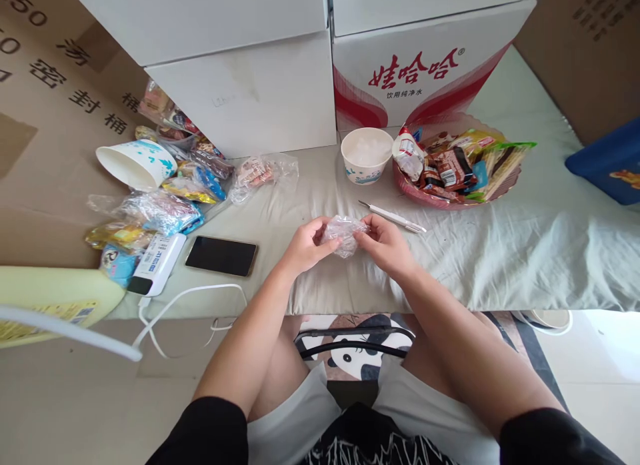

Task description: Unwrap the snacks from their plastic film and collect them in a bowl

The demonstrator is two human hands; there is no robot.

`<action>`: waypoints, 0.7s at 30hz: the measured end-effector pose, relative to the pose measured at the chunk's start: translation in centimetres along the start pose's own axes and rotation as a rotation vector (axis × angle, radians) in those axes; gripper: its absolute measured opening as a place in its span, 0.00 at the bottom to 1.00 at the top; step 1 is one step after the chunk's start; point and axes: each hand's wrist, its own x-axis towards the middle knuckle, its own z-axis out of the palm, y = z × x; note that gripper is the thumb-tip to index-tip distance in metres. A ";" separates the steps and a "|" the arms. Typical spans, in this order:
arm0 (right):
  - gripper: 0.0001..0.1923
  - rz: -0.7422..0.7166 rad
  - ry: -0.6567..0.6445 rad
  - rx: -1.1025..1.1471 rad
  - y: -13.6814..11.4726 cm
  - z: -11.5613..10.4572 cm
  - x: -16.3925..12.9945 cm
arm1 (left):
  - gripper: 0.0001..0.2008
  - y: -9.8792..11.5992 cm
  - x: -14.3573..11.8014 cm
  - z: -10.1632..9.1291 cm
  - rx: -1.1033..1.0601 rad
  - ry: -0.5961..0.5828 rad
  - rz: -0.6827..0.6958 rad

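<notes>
Crumpled clear plastic wrap (pixel 345 237) is pinched between my two hands, just above the front edge of the cloth-covered surface. My left hand (pixel 307 244) grips its left side, with the thumb in front. On its right side, my right hand (pixel 387 246) has the thumb and forefinger closed on it. Whether anything lies inside the wrap, I cannot tell. A thin white pen-like tool (pixel 394 217) with a metal tip lies behind my right hand. Beyond it stands an upright paper bowl (pixel 364 174) with whitish, translucent stuff inside.
A pink basket (pixel 425 197) of packaged snacks stands at the back right. To the left lie a black phone (pixel 222 256), a white device with a cable (pixel 157 264), a tipped paper bowl (pixel 137 164) and several snack packs. White boxes (pixel 250 98) line the back.
</notes>
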 end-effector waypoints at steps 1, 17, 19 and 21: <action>0.12 -0.009 0.014 0.020 -0.1 0.0 0.1 | 0.20 0.0 0.1 0.0 0.009 0.030 0.006; 0.09 -0.026 -0.192 -0.620 -2.5 -1.1 0.2 | 0.10 0.9 0.6 -0.2 0.816 0.886 0.512; 0.11 -0.020 -0.244 -0.718 -2.8 -0.9 0.2 | 0.09 2.5 2.4 1.6 0.834 0.923 0.466; 0.13 -0.025 -0.279 -0.777 -3.0 -0.9 0.3 | 0.07 4.7 5.0 3.0 0.817 0.972 0.455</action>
